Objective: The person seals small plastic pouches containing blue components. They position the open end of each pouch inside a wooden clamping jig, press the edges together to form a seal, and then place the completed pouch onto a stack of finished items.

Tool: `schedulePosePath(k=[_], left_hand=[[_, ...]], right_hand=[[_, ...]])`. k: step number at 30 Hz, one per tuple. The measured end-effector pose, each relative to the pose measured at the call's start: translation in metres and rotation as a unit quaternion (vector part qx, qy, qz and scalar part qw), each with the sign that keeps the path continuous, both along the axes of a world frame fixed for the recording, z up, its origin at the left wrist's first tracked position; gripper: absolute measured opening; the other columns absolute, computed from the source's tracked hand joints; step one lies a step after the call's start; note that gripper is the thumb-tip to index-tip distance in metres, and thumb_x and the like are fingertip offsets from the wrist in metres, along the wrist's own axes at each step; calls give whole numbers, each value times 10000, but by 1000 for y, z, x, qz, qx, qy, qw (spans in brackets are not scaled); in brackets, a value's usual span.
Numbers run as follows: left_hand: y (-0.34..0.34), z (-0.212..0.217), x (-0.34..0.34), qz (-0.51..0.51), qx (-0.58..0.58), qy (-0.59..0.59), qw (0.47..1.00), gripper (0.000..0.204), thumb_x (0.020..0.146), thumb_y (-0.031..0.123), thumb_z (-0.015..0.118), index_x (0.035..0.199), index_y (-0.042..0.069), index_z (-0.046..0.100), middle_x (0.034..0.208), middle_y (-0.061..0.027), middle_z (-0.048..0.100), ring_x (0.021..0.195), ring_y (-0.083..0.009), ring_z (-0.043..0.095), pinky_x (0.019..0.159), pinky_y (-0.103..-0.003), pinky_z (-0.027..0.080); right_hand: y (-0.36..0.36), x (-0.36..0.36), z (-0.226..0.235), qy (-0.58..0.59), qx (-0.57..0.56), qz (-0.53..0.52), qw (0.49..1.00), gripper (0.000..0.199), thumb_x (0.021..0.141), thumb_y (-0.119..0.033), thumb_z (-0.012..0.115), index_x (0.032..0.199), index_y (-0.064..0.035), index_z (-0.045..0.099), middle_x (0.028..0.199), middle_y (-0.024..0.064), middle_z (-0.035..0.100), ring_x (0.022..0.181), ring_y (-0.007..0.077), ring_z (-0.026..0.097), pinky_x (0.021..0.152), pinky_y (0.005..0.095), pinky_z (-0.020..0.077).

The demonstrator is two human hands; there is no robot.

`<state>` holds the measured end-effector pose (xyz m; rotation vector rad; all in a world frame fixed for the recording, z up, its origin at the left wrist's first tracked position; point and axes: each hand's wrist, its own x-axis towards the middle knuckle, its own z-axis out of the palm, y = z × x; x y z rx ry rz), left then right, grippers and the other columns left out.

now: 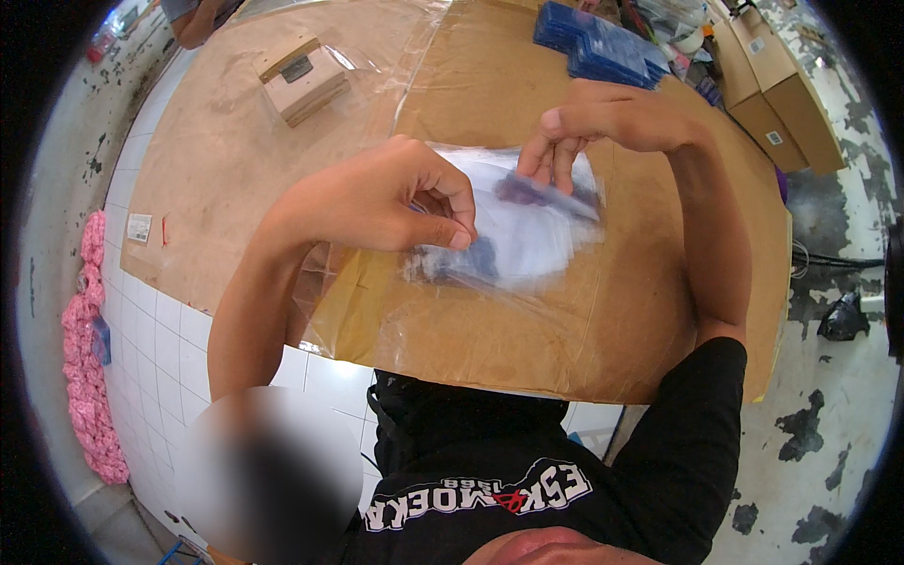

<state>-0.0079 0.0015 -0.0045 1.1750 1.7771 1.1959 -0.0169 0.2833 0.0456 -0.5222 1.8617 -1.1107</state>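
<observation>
A clear plastic bag (532, 250) with white contents lies on the cardboard-covered table, smeared by motion. Over its left edge is my left hand (395, 198), thumb and forefinger closed in a pinch; what is between them, if anything, is hidden. At the bag's upper right, my right hand (603, 122) points its fingers downward, closed on a small bluish see-through plastic piece (556, 198). That piece is tilted and blurred, and I cannot tell whether it is separate or part of the bag. A dark bluish patch (478, 259) shows beneath my left fingertips.
A small wooden block (299, 80) with a dark metal piece stands at the far left of the table (217, 188). Blue plastic packs (603, 47) are stacked at the far edge. Cardboard boxes (777, 89) stand at right. Another person's arm (196, 24) shows at the upper left.
</observation>
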Motion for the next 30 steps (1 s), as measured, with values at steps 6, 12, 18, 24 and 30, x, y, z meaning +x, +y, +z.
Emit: schedulePosePath(k=[6,12,18,24,30], left_hand=[[0,2,0,-1,-12,7,1000,129,876,89,747,895,-36,717,790,-82,729,719,-124,667,703,-277,538],[0,1,0,0,-9,6,1000,131,874,90,749,890,-36,715,785,-78,726,715,-122,664,701,-278,538],[0,2,0,2,-20,-7,1000,137,876,96,749,886,-36,715,792,-79,729,726,-119,670,703,-276,542],[1,2,0,3,-21,-7,1000,136,877,100,750,892,-31,718,800,-69,730,734,-112,672,704,-268,544],[0,2,0,3,-26,-10,1000,130,877,101,751,907,-22,722,804,-57,731,734,-105,669,704,-264,540]], right_hand=[[-4,-7,-24,300,40,142,942,320,830,-174,763,1096,-9,696,924,90,731,788,194,683,710,340,535],[-10,-1,-33,402,70,71,910,335,703,-109,869,959,-13,674,822,64,669,716,165,599,692,314,506],[-7,-10,-34,279,115,15,953,259,744,-119,842,916,5,692,779,52,680,698,137,599,649,292,498],[-2,-18,-40,272,88,21,958,119,825,-85,746,879,9,697,765,67,687,712,146,617,652,304,494],[-7,-14,-46,395,150,23,906,97,895,-86,645,874,7,632,776,110,677,718,218,638,668,340,494]])
